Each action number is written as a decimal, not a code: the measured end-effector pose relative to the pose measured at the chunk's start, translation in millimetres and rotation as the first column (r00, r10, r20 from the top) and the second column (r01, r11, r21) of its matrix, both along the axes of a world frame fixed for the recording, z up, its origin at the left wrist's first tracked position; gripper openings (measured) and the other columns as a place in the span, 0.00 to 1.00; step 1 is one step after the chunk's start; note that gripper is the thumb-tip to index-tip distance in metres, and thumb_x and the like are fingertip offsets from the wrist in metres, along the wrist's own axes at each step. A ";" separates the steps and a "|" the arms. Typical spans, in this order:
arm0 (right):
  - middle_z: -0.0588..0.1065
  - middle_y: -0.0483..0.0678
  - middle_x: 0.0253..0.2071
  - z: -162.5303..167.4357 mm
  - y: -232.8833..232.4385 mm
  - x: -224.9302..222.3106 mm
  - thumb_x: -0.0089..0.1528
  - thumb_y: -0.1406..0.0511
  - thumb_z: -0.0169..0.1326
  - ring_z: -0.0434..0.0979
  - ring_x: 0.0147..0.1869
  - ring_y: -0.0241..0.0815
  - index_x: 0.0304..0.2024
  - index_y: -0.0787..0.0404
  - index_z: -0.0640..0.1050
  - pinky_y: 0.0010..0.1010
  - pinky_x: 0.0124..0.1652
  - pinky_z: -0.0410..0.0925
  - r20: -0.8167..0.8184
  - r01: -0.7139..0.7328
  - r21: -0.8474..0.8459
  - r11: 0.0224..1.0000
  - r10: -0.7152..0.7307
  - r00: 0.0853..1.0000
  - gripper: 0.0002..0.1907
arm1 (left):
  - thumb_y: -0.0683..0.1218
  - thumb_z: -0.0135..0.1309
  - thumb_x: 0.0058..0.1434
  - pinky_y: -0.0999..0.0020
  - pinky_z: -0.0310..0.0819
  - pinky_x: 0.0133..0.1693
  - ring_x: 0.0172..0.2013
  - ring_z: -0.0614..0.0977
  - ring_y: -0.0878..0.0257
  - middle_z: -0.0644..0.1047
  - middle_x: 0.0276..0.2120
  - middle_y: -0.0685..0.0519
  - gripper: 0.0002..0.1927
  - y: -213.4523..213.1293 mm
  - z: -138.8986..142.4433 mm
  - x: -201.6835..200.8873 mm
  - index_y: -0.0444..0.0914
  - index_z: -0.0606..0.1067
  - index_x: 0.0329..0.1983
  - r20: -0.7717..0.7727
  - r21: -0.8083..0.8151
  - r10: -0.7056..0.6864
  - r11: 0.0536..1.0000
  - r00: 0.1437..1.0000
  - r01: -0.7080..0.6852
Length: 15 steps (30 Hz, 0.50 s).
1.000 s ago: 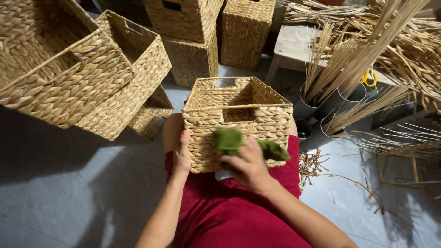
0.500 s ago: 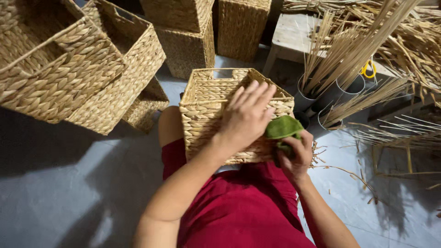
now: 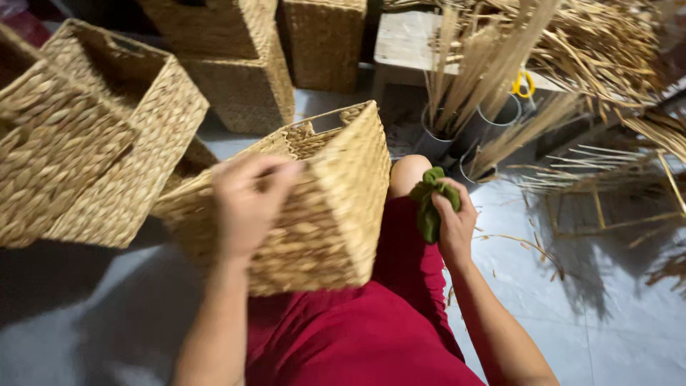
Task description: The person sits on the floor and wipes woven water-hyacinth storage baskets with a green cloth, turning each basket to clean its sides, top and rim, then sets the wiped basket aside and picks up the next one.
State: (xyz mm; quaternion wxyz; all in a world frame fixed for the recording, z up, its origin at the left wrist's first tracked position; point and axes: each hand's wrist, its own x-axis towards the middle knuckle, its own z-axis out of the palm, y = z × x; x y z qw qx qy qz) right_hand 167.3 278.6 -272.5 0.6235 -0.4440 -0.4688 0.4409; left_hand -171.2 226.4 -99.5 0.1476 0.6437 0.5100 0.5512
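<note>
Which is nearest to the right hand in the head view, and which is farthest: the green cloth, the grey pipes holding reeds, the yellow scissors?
1. Green cloth: held in the right hand.
2. Grey pipes: on the floor, above the hand.
3. Yellow scissors: farther up, on the low wooden stool.

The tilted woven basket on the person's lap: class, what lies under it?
Under the tilted woven basket, held by the left hand, the red-clothed lap shows. The basket's inside is hidden. The right hand holds a green cloth beside it.
</note>
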 end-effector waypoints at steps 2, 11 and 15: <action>0.77 0.47 0.48 -2.4 20.2 6.6 0.66 0.71 0.53 0.77 0.48 0.34 0.55 0.65 0.75 0.26 0.49 0.71 -0.145 0.032 -0.018 0.999 -0.035 0.989 0.15 | 0.40 0.60 0.64 0.72 0.73 0.44 0.36 0.81 0.66 0.81 0.33 0.53 0.04 -27.0 0.5 -31.1 0.34 0.82 0.38 -0.003 0.003 0.078 0.997 0.997 -0.078; 0.78 0.49 0.52 19.7 66.0 51.5 0.66 0.65 0.49 0.80 0.51 0.39 0.57 0.64 0.74 0.29 0.52 0.73 -0.411 -0.187 -0.122 0.975 0.122 0.904 0.18 | 0.45 0.48 0.70 0.72 0.70 0.35 0.29 0.76 0.68 0.76 0.28 0.52 0.10 -43.9 -39.5 -144.9 0.35 0.76 0.38 0.312 0.280 -0.354 0.921 0.882 0.271; 0.78 0.49 0.49 29.8 56.4 54.0 0.66 0.65 0.50 0.80 0.49 0.38 0.57 0.65 0.74 0.30 0.51 0.72 -0.363 -0.255 -0.136 0.957 0.192 0.912 0.18 | 0.48 0.47 0.73 0.69 0.71 0.40 0.32 0.76 0.65 0.75 0.29 0.52 0.14 -1.0 -109.8 -153.8 0.35 0.74 0.36 0.410 0.174 -0.058 0.985 0.910 -0.016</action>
